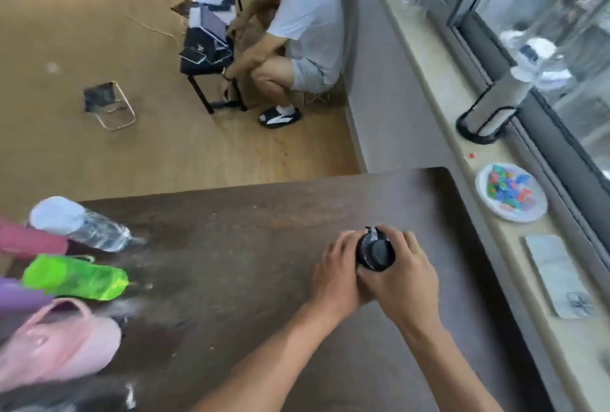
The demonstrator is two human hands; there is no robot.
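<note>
A black bottle [376, 251] with a round black lid stands on the dark brown table [251, 246], seen from above. My left hand [336, 273] wraps around its left side. My right hand [404, 274] grips it from the right, fingers curled over the far side near a small spout tab at the top of the lid. The bottle's body is hidden beneath the lid and both hands.
At the table's left edge stand a clear water bottle [89, 228], a green bottle [79, 278], a pink bottle [59, 342] and others. A person [297, 32] squats by a black bench [208, 32]. The windowsill holds a plate of coloured pieces [510, 197] and a holder [488, 114].
</note>
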